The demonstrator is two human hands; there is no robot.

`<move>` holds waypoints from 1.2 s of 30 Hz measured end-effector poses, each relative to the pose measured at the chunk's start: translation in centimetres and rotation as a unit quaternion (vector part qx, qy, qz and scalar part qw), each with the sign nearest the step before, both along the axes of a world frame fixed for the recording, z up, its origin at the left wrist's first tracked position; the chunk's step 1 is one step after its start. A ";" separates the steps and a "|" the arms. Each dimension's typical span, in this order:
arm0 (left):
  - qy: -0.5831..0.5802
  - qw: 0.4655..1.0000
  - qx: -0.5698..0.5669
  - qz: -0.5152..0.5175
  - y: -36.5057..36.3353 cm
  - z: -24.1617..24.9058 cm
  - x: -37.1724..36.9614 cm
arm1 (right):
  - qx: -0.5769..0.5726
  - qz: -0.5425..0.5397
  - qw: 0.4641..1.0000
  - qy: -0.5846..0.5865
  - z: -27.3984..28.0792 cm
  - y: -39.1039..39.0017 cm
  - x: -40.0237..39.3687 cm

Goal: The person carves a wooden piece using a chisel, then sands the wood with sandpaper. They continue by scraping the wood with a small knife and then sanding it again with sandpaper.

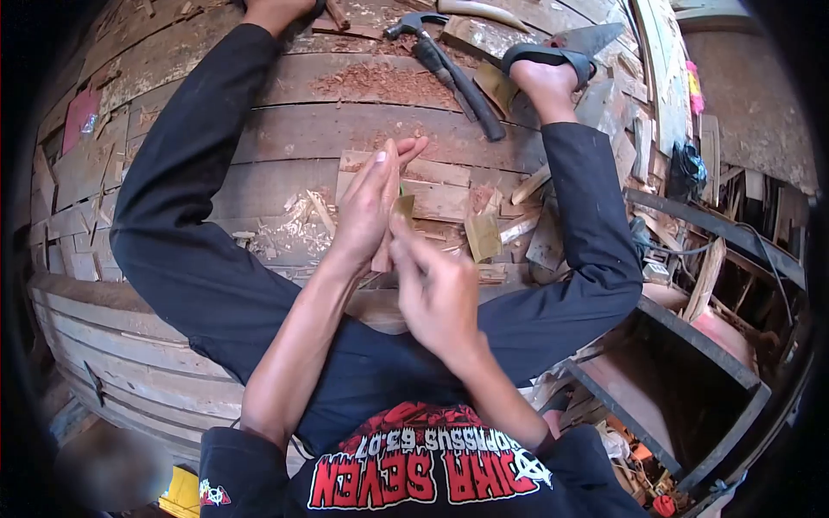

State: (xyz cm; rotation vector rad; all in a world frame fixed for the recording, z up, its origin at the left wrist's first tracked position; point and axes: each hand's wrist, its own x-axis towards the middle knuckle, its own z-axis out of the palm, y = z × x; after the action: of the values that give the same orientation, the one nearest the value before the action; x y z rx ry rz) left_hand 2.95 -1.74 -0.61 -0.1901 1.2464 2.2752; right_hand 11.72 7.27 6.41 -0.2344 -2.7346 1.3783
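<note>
My left hand (367, 207) is closed around a small reddish-brown piece of wood (382, 257), held upright between my legs; most of it is hidden by the palm and fingers. Pressed against it from the right is my right hand (439, 289), its fingers pinching a small yellow-brown piece of sandpaper (403, 206). Another yellow-brown sheet of sandpaper (484, 237) lies on the floor just right of my hands. Beneath and beyond them are flat wood offcuts (440, 198) and pale shavings (306, 220).
A claw hammer (453, 78) lies ahead on the plank floor (285, 129), near reddish wood shavings (376, 82). By my sandaled foot (553, 73) is a broad metal blade (591, 39). A dark-edged wooden frame (682, 380) and scrap wood stand at right.
</note>
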 end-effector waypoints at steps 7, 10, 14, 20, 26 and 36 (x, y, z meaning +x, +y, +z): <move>-0.053 0.998 0.038 0.025 -0.4 0.3 0.0 | 0.055 0.041 0.995 -0.070 0.2 1.1 -1.1; -0.078 0.997 0.026 0.011 0.4 1.3 0.9 | 0.029 -0.005 0.996 -0.085 -1.2 1.6 -3.2; -0.051 0.998 0.043 0.020 -0.7 -0.7 -0.3 | 0.065 0.045 0.996 -0.029 0.3 0.8 -2.6; -0.067 0.995 0.069 0.029 -0.5 -0.9 -0.6 | 0.032 0.023 0.999 0.019 -0.8 -0.1 -3.0; -0.117 0.988 0.091 0.030 -0.3 0.5 0.0 | 0.093 0.044 0.992 -0.070 -0.5 0.9 -3.2; -0.083 0.990 0.106 0.045 -0.5 -0.9 -0.7 | 0.046 0.036 0.997 -0.047 -1.4 1.3 -4.4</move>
State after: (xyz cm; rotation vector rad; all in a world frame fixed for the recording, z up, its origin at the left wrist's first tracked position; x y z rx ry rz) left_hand 2.24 -2.20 -1.49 -0.3554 0.9207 2.3942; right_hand 7.33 8.58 5.03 -0.2012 -2.9034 1.2852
